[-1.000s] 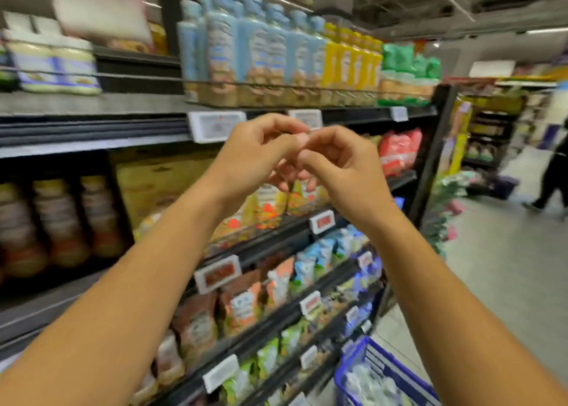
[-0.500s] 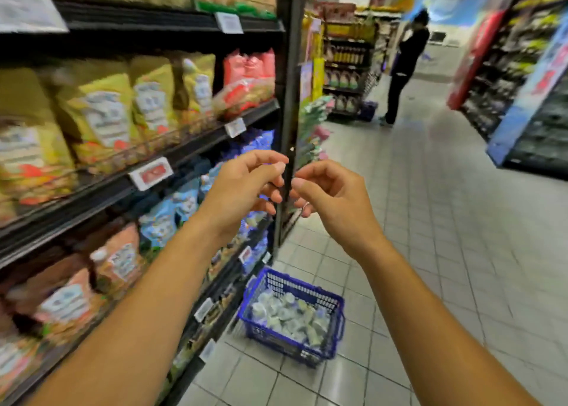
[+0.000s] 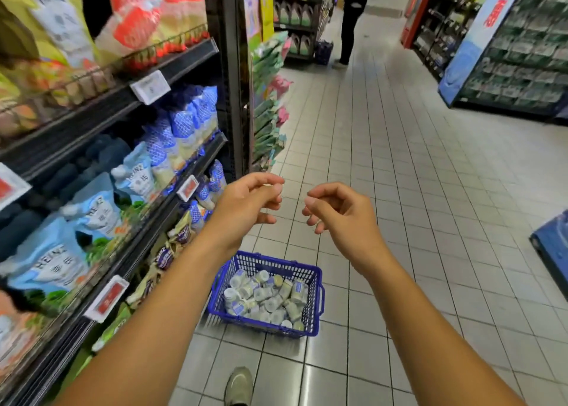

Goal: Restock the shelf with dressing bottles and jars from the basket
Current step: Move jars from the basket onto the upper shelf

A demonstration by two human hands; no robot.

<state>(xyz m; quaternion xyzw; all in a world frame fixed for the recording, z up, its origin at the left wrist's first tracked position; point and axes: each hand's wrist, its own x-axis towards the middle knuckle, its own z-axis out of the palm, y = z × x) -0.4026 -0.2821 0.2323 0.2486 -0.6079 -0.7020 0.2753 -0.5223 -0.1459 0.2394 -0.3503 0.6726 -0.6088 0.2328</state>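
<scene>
Basket (image 3: 270, 264) of jars (image 3: 264, 298) below both hands (image 3: 246, 204) (image 3: 338, 213)

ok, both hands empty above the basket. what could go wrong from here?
1. The basket sits on the aisle floor just ahead of the shoe; a step forward could kick it or cause a trip.
2. The jars lie jumbled on their sides, so a grab by the left hand or right hand may slip or shift others.
3. The shelves look packed with pouches; squeezing stock in could knock one down.
</scene>
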